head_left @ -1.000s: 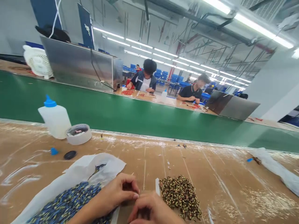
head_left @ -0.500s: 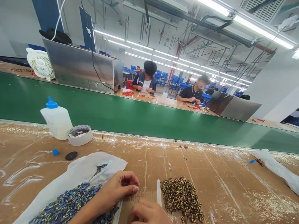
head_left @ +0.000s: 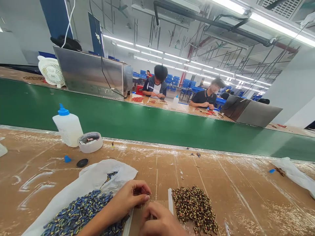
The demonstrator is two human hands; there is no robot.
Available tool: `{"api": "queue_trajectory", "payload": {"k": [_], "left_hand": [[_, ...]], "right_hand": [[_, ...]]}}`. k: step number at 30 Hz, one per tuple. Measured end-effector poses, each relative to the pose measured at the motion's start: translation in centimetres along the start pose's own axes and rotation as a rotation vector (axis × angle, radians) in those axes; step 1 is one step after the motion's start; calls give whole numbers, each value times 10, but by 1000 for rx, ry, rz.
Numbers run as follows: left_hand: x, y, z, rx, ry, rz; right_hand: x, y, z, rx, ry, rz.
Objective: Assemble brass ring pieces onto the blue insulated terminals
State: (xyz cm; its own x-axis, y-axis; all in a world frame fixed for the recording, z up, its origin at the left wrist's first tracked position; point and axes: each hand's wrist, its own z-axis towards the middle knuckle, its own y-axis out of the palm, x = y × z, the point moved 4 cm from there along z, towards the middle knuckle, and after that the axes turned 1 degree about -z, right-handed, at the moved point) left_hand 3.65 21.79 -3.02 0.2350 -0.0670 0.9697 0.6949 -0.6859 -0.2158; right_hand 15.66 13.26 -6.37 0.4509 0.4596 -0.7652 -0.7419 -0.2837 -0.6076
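Note:
My left hand (head_left: 134, 196) is closed in a pinch, thumb against fingertips, over the cardboard between two piles. Whatever it grips is too small to make out. Just below and to the right, my right hand (head_left: 162, 220) has its fingers curled together close to the left fingertips; what they hold is hidden. Under and beside my left forearm lies a heap of small blue, black and yellow pieces (head_left: 78, 209) on a white plastic sheet (head_left: 92, 175). To the right of my hands sits a pile of small brown and yellow curled pieces (head_left: 194, 208).
A white bottle with a blue cap (head_left: 70, 129) stands beside a tape roll (head_left: 90, 144) at the back left. A black disc (head_left: 82, 163) and a blue cap (head_left: 67, 159) lie nearby. Beyond runs a green belt (head_left: 147, 126); two people work across it. A plastic bag (head_left: 295, 175) lies right.
My right hand has risen slightly and come nearer the left fingertips. The whole view has shifted a little, so things sit further right in it.

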Motion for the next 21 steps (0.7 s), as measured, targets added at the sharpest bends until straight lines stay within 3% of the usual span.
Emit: {"api": "queue_trajectory", "payload": {"k": [2,10,15,21], "left_hand": [[1,1,-1,0,-15,-1],[1,1,2,-4,-14,-40],[-4,4,0,0,-50,-72],[0,10,-3,3,1,-60]], "right_hand": [[-4,-6,2,-15,46,58],[-12,-17,2,95,3,276],[-25,-25,-1,94,26,352],[-36,-47,-10,68,98,403]]}}
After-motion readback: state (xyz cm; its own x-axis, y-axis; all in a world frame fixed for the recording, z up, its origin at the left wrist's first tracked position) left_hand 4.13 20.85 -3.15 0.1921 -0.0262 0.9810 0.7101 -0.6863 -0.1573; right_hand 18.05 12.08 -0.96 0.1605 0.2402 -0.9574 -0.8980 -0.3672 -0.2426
